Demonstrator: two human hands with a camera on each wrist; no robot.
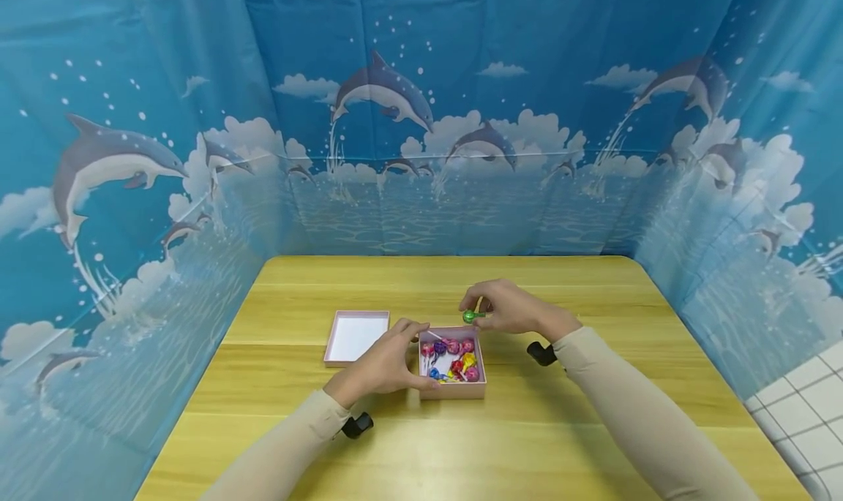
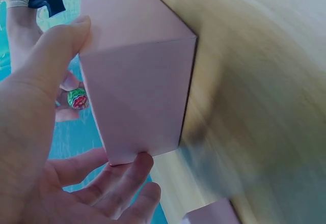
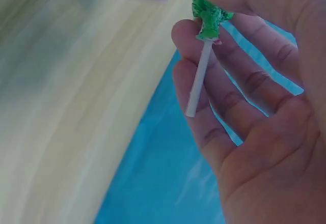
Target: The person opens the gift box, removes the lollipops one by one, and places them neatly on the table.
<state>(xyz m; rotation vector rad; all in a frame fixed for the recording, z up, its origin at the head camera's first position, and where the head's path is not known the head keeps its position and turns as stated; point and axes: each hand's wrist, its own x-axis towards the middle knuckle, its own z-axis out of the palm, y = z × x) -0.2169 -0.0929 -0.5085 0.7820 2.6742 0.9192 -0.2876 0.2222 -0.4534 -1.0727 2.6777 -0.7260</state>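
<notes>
A person's right grip [image 1: 516,311], pinched closed, holds a green lollipop [image 1: 469,316] near the far right corner of the pink box [image 1: 452,391], which the widely spread left grip [image 1: 383,360] clasps, seemingly to steady it.

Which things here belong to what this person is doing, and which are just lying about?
Part of the job:
green lollipop, pinched by the right hand
pink box, held by the left hand
wrapped lollipops inside it
shallow pink-edged tray, probably the box's lid

Just around:
yellowish table
dolphin-print curtain
white tiles, far right
</notes>
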